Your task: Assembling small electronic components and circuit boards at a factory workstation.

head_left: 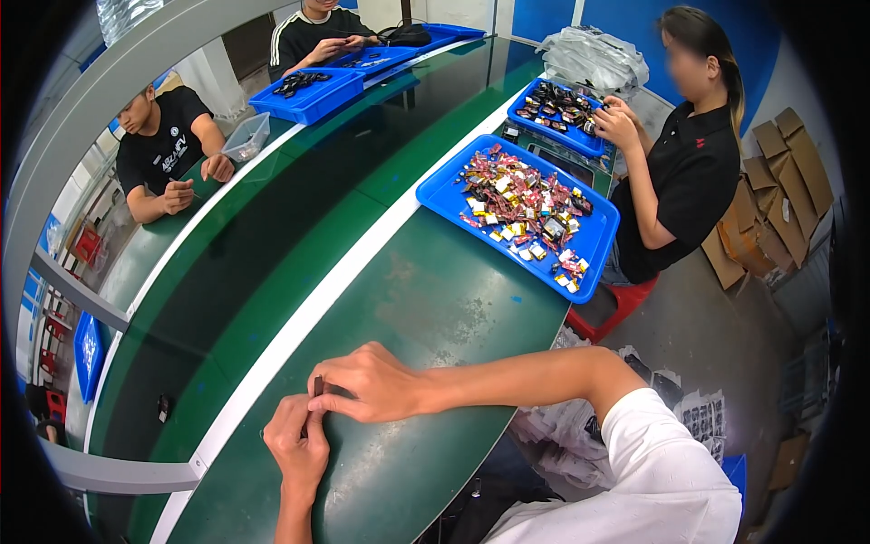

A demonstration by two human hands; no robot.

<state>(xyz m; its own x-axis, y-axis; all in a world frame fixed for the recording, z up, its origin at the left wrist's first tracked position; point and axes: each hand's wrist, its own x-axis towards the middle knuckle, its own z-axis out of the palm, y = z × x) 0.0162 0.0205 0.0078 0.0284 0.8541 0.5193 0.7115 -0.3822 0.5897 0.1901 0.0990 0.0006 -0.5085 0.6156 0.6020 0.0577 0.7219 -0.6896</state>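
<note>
Over the near part of the green worktable [390, 480], my two hands meet. My left hand [297, 437] is closed, its fingertips pinched against a small dark brown flat piece [318, 386]. From the right, my right hand [370, 385] reaches across with its thumb and fingers closed on the same piece. Most of the piece is hidden by fingers, so I cannot tell its kind. Farther right on the table, a blue tray [430, 192] holds a heap of small parts [521, 204] in pinkish-red, white, yellow and black.
A dark conveyor belt [227, 245] with a small black part [164, 408] runs beyond a white rail [299, 322]. A grey metal frame [118, 82] arches at left. A co-worker [680, 181] handles parts over another blue tray [580, 142]; more people work across the belt.
</note>
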